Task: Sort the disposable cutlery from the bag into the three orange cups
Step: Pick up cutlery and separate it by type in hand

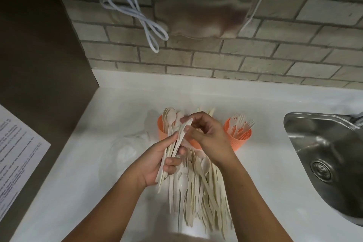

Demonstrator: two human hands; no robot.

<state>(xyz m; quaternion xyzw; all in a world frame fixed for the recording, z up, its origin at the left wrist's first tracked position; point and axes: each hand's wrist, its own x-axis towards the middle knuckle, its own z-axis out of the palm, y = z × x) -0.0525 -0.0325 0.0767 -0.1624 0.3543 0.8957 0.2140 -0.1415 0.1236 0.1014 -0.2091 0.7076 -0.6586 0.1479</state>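
Note:
My left hand [157, 160] grips a bundle of beige knives [177, 143] that points up and away from me. My right hand [204, 133] pinches the tip of the top knife in that bundle. Below both hands a heap of loose cutlery [200, 192] lies on the white counter. The left orange cup [162, 127] holds spoons. Forks stand in the right orange cup [240, 139]. The middle orange cup [193, 143] is mostly hidden behind my hands, with knife tips showing above it. A clear plastic bag [127, 147] lies left of the cups.
A steel sink [330, 163] is set into the counter at the right. On the brick wall hang a steel dispenser [204, 2] and a looped white cable [135, 13]. A printed sheet [13, 161] lies at the far left.

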